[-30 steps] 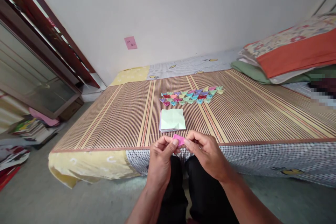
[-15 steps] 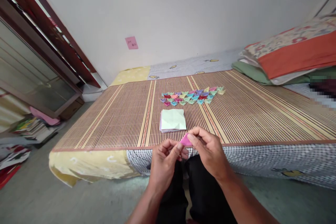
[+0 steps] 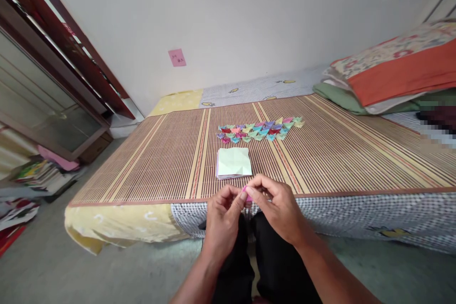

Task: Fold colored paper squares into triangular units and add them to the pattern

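Observation:
A small folded pink paper is pinched between both hands at the front edge of the bed, mostly covered by the fingers. My left hand holds its left side with thumb and fingers. From the right, my right hand grips it with thumb and forefinger, the fingertips of both hands close together. Just beyond the hands lies a stack of square paper, pale green on top and creased. Farther back, several small folded paper pieces in many colours sit in rows.
A striped mat covers the bed. Folded bedding is piled at the right. On the wall is a pink note. Books are stacked on the left, beside a glass-panelled door.
My right hand has moved left, closer to my left hand. Less of the pink paper shows between the fingers now. The view has shifted slightly.

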### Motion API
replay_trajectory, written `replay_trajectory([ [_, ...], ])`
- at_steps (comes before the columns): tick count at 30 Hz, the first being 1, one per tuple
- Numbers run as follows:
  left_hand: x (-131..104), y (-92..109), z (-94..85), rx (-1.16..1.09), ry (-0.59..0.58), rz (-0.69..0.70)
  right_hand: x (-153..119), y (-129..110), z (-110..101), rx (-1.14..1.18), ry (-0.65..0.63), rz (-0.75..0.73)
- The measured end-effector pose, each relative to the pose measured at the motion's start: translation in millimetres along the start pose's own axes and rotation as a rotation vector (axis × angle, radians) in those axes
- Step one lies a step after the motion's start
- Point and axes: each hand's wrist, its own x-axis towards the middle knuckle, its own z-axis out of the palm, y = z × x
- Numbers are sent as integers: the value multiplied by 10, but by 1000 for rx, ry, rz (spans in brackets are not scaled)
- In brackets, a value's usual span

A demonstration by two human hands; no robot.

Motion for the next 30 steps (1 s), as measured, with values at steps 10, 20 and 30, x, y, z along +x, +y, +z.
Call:
replay_trajectory([
  [10, 56, 24, -41, -118, 46, -42, -22, 38, 0, 15, -42, 21],
  [20, 84, -35, -118, -177, 55, -57, -38, 25, -20, -10, -108, -3],
  [30, 115, -23, -138, -357, -73, -277, -4, 102, -145, 71, -153, 54],
])
